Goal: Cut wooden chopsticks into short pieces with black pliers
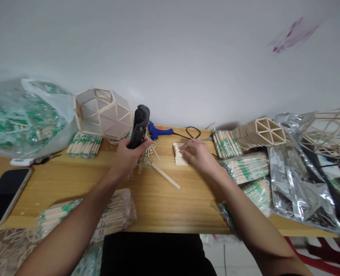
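Observation:
My left hand [131, 155] is closed around a black hand cutter [140, 124], a plier-like tool held upright with its head pointing up. Small cut pieces of wooden stick [150, 149] lie beside that hand. On the table to the right is a neat row of short wooden sticks [180, 155]. The bent fingers and thumb of my right hand [198, 153] are pinched together at the upper right of this row, covering part of it. A longer flat bundle of wooden sticks [165, 175] lies slantwise between my hands.
A blue glue gun [160, 131] with a black cord lies by the wall. Stick-built hexagonal frames [103, 111] stand at left and right. Wrapped stick packs [246, 166], a silver plastic bag [299, 180], a stuffed clear bag [23, 115] and a phone [7, 195] surround the work area.

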`<state>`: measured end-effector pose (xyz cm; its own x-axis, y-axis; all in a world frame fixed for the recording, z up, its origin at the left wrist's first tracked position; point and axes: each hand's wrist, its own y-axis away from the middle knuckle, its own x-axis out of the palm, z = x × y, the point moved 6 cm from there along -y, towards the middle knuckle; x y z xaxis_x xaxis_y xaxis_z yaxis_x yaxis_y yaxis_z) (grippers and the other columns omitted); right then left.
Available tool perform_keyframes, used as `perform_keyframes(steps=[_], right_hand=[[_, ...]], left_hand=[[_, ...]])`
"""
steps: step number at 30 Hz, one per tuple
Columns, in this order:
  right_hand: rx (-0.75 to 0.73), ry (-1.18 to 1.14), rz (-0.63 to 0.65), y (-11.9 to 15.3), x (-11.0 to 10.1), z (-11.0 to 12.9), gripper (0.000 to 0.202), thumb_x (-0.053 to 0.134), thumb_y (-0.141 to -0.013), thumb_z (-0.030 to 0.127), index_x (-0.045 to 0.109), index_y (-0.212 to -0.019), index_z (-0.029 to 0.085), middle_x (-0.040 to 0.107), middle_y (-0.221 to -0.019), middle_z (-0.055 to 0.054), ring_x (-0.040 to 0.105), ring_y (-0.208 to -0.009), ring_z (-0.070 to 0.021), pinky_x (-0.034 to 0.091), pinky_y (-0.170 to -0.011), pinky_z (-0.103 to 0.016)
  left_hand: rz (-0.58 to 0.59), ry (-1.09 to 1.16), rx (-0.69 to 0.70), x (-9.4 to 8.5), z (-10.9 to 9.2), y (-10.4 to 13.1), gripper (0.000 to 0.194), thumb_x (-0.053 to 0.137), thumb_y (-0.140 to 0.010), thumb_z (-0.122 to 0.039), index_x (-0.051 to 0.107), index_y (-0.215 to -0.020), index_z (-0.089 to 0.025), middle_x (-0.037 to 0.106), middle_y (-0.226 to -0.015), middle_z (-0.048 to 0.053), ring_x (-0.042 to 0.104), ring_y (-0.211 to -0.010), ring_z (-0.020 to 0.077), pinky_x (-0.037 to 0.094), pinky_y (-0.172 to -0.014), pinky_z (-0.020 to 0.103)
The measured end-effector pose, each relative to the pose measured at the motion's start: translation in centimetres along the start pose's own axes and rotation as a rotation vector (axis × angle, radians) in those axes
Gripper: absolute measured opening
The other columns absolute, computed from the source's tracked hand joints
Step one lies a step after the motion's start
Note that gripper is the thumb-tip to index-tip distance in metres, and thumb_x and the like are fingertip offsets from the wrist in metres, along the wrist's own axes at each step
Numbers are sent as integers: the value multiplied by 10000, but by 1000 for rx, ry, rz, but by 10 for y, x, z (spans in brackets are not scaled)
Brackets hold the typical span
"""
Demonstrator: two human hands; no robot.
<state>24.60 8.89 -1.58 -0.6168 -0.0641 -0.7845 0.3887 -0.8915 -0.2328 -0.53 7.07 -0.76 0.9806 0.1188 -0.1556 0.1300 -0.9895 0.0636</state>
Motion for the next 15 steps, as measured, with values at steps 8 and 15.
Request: perform_keyframes(steps=[8,15], right_hand=[[3,-42,-43,1,-5,6,101,673,-930,198,758,-879,179,762,-952,-102,679,-935,-255,498,-899,-400],[13,-466,197,10,22,49,272,799,-854,384,740,-1051,205,770,-974,-60,691,-872,-208,535,-830,-340]], left_hand=[[-11,36,7,0,0,0,261,771,-765,-433,658,-780,-198,477,-512,-57,410,-436,96,327,-429,250],[17,80,-23,5,1,2,266,782,-758,-432,689,-806,-188,487,-520,-52,413,-444,91,335,-433,242]])
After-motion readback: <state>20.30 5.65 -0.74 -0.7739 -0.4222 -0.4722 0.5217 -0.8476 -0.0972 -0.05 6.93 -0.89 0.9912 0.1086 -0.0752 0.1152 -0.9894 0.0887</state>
